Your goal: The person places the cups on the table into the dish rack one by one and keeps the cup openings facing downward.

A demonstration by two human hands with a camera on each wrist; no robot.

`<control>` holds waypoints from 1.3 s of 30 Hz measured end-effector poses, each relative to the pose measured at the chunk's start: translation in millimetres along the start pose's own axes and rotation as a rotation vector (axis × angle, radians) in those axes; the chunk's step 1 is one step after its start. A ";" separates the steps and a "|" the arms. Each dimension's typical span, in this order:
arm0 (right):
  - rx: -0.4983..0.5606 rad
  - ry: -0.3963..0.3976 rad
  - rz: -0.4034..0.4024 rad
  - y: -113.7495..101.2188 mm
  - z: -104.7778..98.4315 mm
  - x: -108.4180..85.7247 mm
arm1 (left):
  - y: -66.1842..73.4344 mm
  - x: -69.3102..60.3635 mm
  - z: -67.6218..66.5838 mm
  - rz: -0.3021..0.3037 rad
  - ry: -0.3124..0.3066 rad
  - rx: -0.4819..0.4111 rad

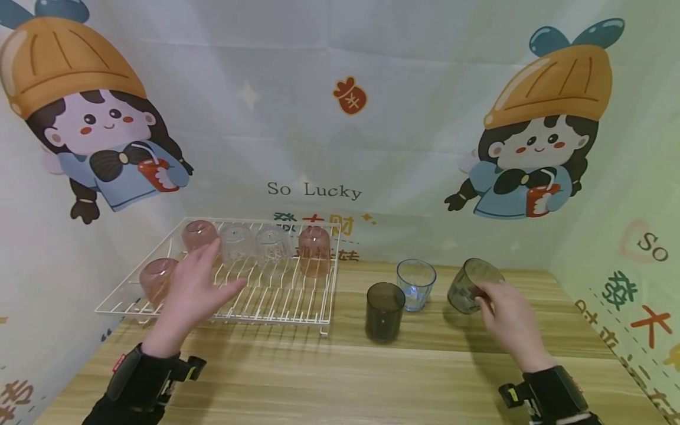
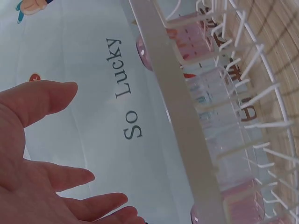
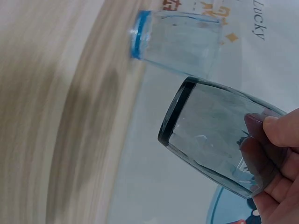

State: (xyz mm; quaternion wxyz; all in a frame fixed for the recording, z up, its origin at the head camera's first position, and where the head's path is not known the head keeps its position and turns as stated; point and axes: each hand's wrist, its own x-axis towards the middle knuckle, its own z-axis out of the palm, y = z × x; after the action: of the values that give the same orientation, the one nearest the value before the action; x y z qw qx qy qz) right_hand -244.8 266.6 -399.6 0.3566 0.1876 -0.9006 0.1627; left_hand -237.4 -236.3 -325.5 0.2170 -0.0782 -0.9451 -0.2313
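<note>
My right hand (image 1: 512, 319) pinches a smoky grey glass (image 3: 210, 135) near its rim, thumb outside and fingers reaching round the wall. That glass tilts and stands clear of the tabletop. To its left are a blue-tinted clear glass (image 1: 416, 286) and a dark brown glass (image 1: 384, 313), both upright. My left hand (image 1: 193, 289) hovers over the left part of a white wire rack (image 1: 265, 321), thumb and fingers spread, holding nothing. Near it, a pink glass (image 1: 154, 280) rests upside down on the rack, partly hidden by the hand.
Along the rack's back row stand another pink glass (image 1: 199, 233), two clear glasses (image 1: 236, 245) and, at the right end, a pinkish glass (image 1: 314, 251), all upside down. The wooden tabletop (image 1: 340, 383) runs back to a printed cloth (image 1: 414, 147) that also hangs at both sides.
</note>
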 end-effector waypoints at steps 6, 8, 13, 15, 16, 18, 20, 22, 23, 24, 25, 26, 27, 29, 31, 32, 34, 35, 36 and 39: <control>0.009 0.052 -0.013 -6.9 -3.2 3.6 | 8.4 1.0 1.5 -0.004 -0.037 -0.026; 0.018 0.075 -0.026 -9.5 -3.5 5.1 | 11.6 1.0 1.9 -0.004 -0.042 -0.038; 0.050 0.134 -0.064 -16.2 -4.2 10.3 | 18.9 0.5 4.4 0.013 -0.029 -0.056; 0.059 0.153 -0.076 -19.1 -4.7 12.6 | 22.2 0.2 5.0 0.014 -0.026 -0.067; 0.063 0.165 -0.083 -20.6 -5.1 13.8 | 23.8 0.1 5.2 0.015 -0.026 -0.072; 0.074 0.182 -0.090 -23.8 -5.7 15.6 | 27.8 -0.4 5.0 0.012 -0.030 -0.090; 0.082 0.201 -0.097 -27.3 -6.3 17.5 | 31.6 -0.5 5.3 0.015 -0.031 -0.104; 0.090 0.218 -0.102 -30.5 -6.7 19.0 | 35.5 -0.5 6.0 0.015 -0.036 -0.117; 0.092 0.226 -0.102 -32.1 -6.9 19.7 | 37.3 -0.4 6.7 0.016 -0.037 -0.125; 0.093 0.234 -0.104 -33.7 -7.0 20.4 | 38.8 -0.2 7.6 0.017 -0.037 -0.129; 0.096 0.241 -0.105 -35.2 -7.3 21.2 | 40.4 0.3 8.5 0.019 -0.036 -0.127; 0.101 0.248 -0.108 -36.7 -7.6 22.1 | 41.8 0.9 9.4 0.021 -0.033 -0.127; 0.108 0.255 -0.110 -38.3 -8.0 22.9 | 43.1 1.4 10.1 0.021 -0.035 -0.133; 0.121 0.265 -0.115 -41.6 -9.0 24.6 | 45.7 2.7 11.2 0.019 -0.039 -0.138; 0.140 0.278 -0.123 -45.0 -10.0 26.6 | 47.7 4.2 12.8 0.036 -0.030 -0.143; 0.148 0.284 -0.126 -46.6 -10.3 27.4 | 48.9 4.7 13.5 0.041 -0.029 -0.151; 0.160 0.291 -0.127 -49.7 -10.4 29.0 | 51.5 5.6 15.2 0.049 -0.032 -0.165; 0.168 0.293 -0.127 -51.1 -10.3 29.8 | 52.7 6.0 16.2 0.056 -0.032 -0.173; 0.173 0.295 -0.127 -52.6 -10.1 30.5 | 53.8 6.3 17.4 0.062 -0.032 -0.181; 0.195 0.295 -0.121 -56.8 -9.2 32.7 | 57.6 7.0 19.7 0.070 -0.042 -0.196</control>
State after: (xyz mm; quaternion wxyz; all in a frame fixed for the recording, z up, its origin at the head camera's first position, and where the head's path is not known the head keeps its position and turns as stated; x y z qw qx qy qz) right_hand -235.8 213.4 -361.2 0.4743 0.2492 -0.8055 0.2531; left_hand -236.7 -176.0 -314.9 0.1964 -0.1367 -0.9190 -0.3134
